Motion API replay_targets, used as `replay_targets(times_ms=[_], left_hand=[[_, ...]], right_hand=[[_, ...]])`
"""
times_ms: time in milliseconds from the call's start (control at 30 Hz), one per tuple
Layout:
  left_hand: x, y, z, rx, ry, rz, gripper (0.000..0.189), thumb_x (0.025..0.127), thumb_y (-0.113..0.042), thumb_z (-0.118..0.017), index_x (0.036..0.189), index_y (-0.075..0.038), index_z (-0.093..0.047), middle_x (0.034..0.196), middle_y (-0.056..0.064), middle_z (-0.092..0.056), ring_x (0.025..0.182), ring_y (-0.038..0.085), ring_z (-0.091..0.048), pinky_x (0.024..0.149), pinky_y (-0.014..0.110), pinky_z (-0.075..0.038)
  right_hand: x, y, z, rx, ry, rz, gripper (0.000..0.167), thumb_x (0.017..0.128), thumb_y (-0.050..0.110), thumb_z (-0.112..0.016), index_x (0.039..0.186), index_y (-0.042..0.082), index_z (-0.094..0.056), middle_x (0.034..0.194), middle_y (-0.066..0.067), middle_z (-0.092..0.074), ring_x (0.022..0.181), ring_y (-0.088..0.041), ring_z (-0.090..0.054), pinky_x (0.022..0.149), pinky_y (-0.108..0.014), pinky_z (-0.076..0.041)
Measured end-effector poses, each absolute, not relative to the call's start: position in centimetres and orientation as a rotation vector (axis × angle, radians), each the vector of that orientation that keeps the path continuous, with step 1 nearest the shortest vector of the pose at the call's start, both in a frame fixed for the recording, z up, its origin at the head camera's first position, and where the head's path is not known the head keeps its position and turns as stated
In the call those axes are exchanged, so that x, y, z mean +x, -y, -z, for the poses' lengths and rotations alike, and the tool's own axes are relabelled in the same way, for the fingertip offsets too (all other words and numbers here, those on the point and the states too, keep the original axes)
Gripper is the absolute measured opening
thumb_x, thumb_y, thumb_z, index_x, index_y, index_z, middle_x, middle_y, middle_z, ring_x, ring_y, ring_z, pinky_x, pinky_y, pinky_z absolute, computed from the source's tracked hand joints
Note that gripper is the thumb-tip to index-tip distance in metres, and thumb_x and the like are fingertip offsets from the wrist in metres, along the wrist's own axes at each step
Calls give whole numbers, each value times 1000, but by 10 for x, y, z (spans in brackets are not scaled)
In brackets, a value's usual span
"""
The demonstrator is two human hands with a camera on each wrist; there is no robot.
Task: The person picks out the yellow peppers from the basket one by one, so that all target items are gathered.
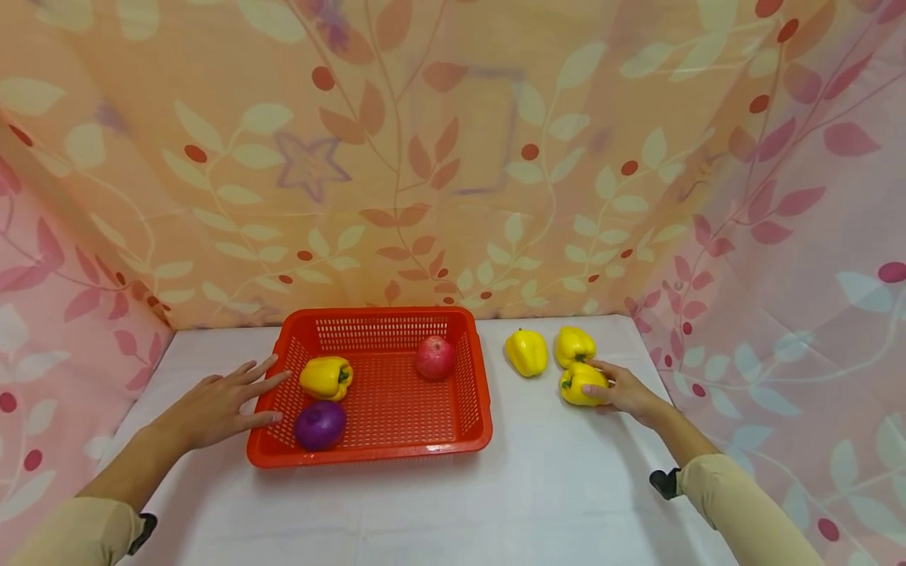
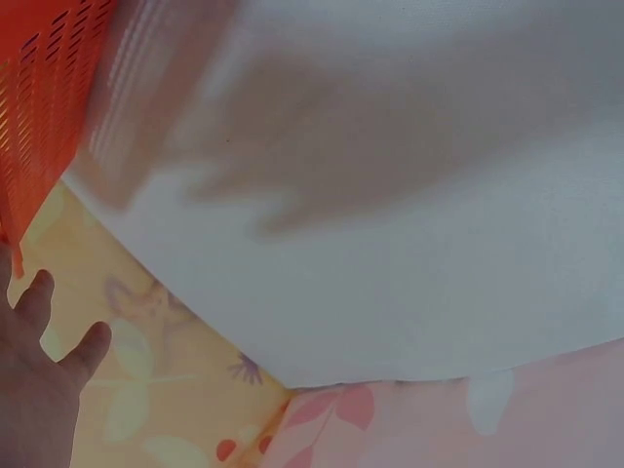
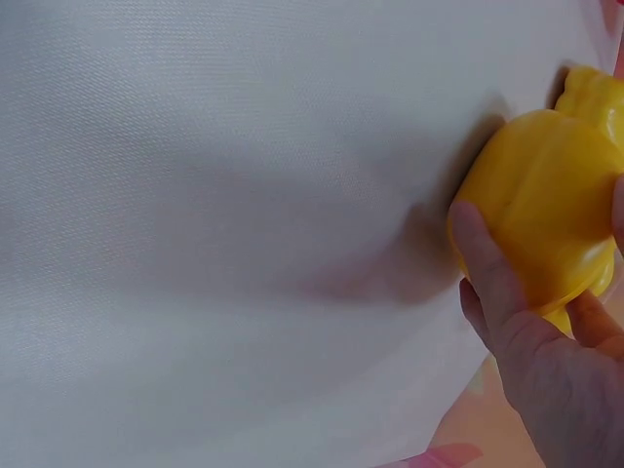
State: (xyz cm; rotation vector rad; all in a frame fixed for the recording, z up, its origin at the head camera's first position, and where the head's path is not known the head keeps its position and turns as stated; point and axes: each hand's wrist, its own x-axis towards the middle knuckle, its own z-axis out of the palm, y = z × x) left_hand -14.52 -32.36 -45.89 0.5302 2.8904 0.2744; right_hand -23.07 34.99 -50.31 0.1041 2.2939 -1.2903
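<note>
On the right of the head view, my right hand [image 1: 626, 393] grips a yellow bell pepper [image 1: 582, 384], thumb on the near side and fingers round the far side. The right wrist view shows the same pepper [image 3: 536, 205] large between thumb and fingers. Two more yellow bell peppers lie close by, one [image 1: 575, 346] just behind it and another [image 1: 527, 352] to the left. My left hand [image 1: 219, 401] spreads its fingers at the left rim of a red plastic basket [image 1: 382, 454], holding nothing. Inside are a yellow bell pepper [image 1: 327, 378], a purple onion [image 1: 320, 425] and a pomegranate [image 1: 435, 358].
A white cloth covers the table [image 1: 425, 511]. Floral fabric [image 1: 453, 157] hangs behind the table and along both sides. The basket's raised walls stand between the left hand and the loose peppers on the right.
</note>
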Motion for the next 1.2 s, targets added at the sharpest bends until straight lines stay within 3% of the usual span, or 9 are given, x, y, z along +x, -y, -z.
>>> replay_targets(times_ms=[500, 700, 1000, 1200], left_hand=[[-146, 325, 459, 539, -2893, -270, 80, 89, -66, -57, 152, -20, -42, 159, 17, -31, 139, 53, -30, 99, 77, -31], [-146, 324, 458, 542, -2901, -274, 79, 89, -65, -58, 151, -20, -44, 159, 18, -33, 139, 52, -32, 98, 77, -32], [-146, 324, 460, 543, -2900, -287, 78, 90, -65, -57, 151, -20, -44, 159, 17, -32, 140, 52, -31, 99, 77, -31], [-145, 325, 460, 537, -2901, -275, 78, 89, -65, -58, 152, -20, -43, 159, 18, -32, 139, 52, -30, 99, 77, -31]], right_hand=[[-238, -349, 493, 115, -2404, 1051, 90, 90, 43, -72, 156, 1, -26, 153, -33, -27, 125, -43, -47, 95, -50, -52], [-245, -347, 471, 74, -2428, 1000, 87, 93, 42, -68, 156, 1, -24, 153, -35, -28, 136, -50, -36, 101, -56, -47], [-258, -322, 427, -54, -2491, 989, 80, 96, 36, -65, 156, 3, -24, 153, -33, -29, 140, -50, -31, 106, -60, -39], [-265, -295, 405, -187, -2491, 1016, 79, 96, 42, -64, 158, 12, -25, 155, -27, -32, 140, -48, -32, 107, -70, -30]])
